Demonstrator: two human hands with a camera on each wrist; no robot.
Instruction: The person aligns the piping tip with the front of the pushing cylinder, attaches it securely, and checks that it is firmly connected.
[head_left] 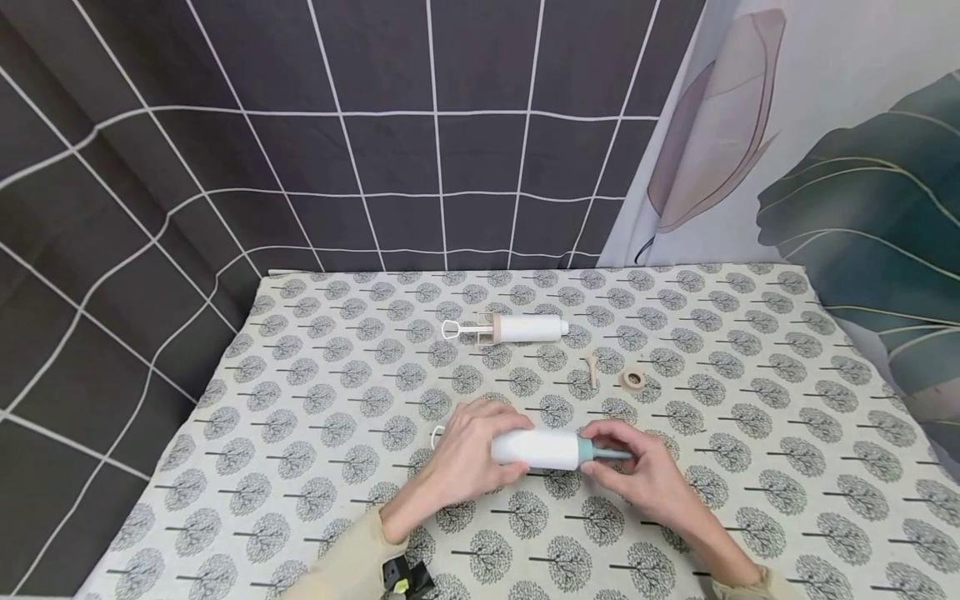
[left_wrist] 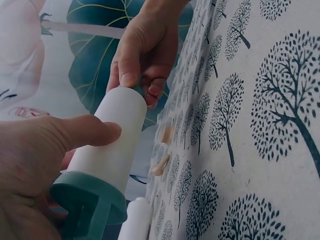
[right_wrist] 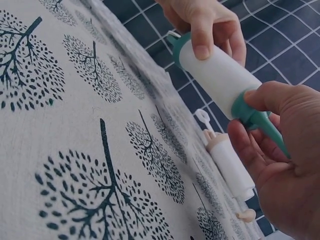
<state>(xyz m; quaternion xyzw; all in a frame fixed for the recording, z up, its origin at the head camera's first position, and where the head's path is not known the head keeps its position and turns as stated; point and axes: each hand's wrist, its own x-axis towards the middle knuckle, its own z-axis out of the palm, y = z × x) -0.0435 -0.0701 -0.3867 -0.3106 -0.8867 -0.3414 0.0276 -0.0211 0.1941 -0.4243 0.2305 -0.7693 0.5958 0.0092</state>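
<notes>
A large plunger syringe (head_left: pixel 536 448) with a white barrel is held level just over the cloth. My left hand (head_left: pixel 471 446) grips its barrel near the handle end, thumb along the side. My right hand (head_left: pixel 633 467) pinches the green nozzle cap (right_wrist: pixel 243 107) at the other end between thumb and fingers. From that cap a slim green spout (right_wrist: pixel 272 132) points into the right palm. The green collar (left_wrist: pixel 90 195) at the handle end shows in the left wrist view.
A second syringe (head_left: pixel 528 328) with a white barrel and beige collar lies farther back, its plunger handle to the left. To its front right are a small beige spout (head_left: pixel 592 371) and a beige ring cap (head_left: pixel 633 380). A tree-print cloth (head_left: pixel 360 500) covers the table.
</notes>
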